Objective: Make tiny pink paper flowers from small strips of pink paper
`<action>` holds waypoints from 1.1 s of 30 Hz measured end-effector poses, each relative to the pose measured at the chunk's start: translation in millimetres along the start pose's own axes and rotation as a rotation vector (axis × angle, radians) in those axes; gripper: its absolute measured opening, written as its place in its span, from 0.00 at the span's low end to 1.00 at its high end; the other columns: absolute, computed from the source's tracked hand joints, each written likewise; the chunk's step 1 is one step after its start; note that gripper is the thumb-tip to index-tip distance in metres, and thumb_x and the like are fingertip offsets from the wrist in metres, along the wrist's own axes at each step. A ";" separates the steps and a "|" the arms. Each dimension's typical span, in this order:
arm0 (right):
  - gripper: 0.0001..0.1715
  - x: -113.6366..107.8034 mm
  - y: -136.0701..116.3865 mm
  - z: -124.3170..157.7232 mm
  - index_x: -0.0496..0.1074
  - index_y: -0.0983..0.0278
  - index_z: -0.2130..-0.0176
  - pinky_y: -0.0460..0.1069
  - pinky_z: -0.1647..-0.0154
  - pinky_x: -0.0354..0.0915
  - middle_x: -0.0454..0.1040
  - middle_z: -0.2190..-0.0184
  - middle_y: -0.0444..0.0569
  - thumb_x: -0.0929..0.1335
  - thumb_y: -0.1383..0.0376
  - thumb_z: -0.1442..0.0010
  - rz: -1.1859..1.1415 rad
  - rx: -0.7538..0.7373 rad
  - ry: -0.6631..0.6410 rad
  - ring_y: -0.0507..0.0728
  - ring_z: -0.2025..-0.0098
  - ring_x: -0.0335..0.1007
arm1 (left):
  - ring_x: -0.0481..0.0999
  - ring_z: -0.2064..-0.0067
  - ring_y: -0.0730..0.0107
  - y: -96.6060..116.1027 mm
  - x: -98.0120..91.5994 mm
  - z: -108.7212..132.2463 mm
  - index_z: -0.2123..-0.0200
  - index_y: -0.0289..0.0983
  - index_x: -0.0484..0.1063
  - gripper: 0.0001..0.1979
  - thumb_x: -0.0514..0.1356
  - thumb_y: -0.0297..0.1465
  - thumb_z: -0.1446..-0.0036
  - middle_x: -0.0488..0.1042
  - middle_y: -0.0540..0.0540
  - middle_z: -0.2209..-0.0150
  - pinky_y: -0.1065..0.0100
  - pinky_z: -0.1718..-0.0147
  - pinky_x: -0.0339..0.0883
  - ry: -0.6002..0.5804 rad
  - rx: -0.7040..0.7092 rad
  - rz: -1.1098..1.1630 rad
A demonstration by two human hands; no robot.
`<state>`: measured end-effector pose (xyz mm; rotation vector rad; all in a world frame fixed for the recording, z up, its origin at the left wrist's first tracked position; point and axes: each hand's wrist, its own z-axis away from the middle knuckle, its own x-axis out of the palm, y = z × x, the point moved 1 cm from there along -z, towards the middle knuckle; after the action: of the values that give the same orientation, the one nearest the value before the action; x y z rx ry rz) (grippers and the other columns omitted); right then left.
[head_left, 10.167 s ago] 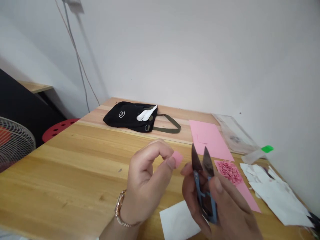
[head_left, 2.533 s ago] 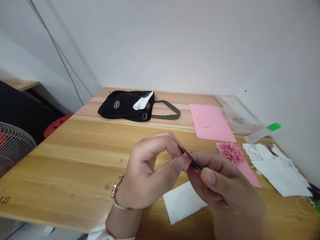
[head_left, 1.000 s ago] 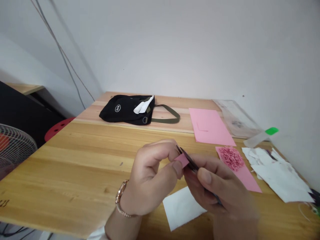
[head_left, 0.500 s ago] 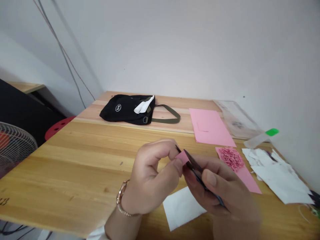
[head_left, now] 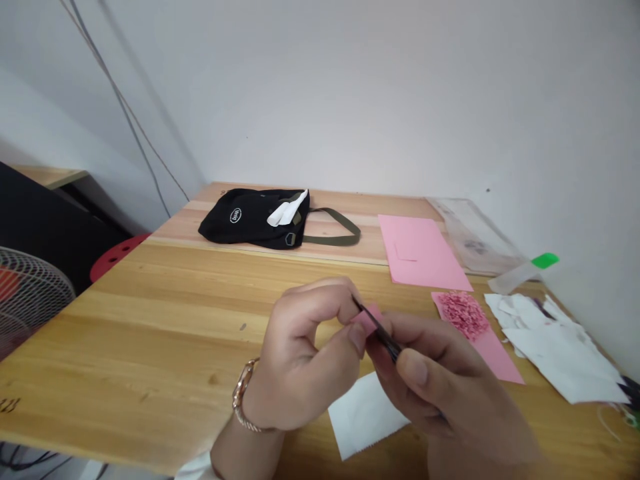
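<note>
Small pink paper (head_left: pixel 364 323): it is held in the air above the table (head_left: pixel 150 320), between the 2 hands, with 1 part hidden under the left thumb.
Axis of small pink paper: its longer side seems to run from the left thumb toward the upper right; the fingers cover the rest, so I cannot tell exactly.
Left hand (head_left: pixel 310 357): it pinches the small pink paper with thumb and index finger, and leaves 1 end outside, probably so that the blades can reach this end.
Snips (head_left: pixel 389 345): the 2 blades lie across the small pink paper and look nearly together; the tips point to the upper left, and the long axis goes diagonally down into the right hand.
Right hand (head_left: pixel 445 373): it grasps the snips, with the thumb on the near side, a hold which seems suitable for light squeezing.
White sheet (head_left: pixel 367 417): it lies flat below the hands.
Pink shreds (head_left: pixel 465 315): they are heaped on a pink strip (head_left: pixel 500 360) at the right, perhaps to prevent scattering.
Black bag (head_left: pixel 250 217): it lies farther away, at the back of the table.
</note>
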<state>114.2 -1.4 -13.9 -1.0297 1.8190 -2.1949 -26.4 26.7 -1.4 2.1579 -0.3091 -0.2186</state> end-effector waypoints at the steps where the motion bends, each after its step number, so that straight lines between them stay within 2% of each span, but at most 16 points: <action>1: 0.17 -0.6 0.5 -0.1 0.65 0.66 0.67 0.40 0.91 0.39 0.50 0.85 0.36 0.64 0.54 0.46 0.001 0.001 -0.008 0.42 0.87 0.40 | 0.61 0.78 0.79 0.0 -0.1 0.0 0.80 0.34 0.61 0.10 0.52 0.23 0.48 0.62 0.51 0.80 0.74 0.80 0.56 -0.001 0.003 0.002; 20: 0.19 -0.6 0.4 -1.5 0.63 0.66 0.67 0.40 0.91 0.38 0.50 0.86 0.35 0.62 0.52 0.46 0.051 -0.020 -0.009 0.42 0.87 0.39 | 0.62 0.78 0.78 -0.9 -0.9 0.8 0.81 0.35 0.61 0.10 0.52 0.25 0.47 0.62 0.51 0.80 0.74 0.80 0.57 -0.002 -0.013 0.006; 33: 0.17 1.5 -0.3 -2.8 0.63 0.66 0.69 0.39 0.92 0.39 0.50 0.86 0.35 0.63 0.54 0.45 0.008 0.002 -0.008 0.42 0.88 0.38 | 0.64 0.76 0.77 -0.5 -1.0 1.6 0.81 0.34 0.60 0.10 0.52 0.23 0.48 0.63 0.50 0.78 0.72 0.78 0.60 -0.001 -0.040 0.044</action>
<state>111.6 0.2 -13.2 -1.0275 1.8138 -2.1852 -27.7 26.0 -2.7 2.1097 -0.3495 -0.1996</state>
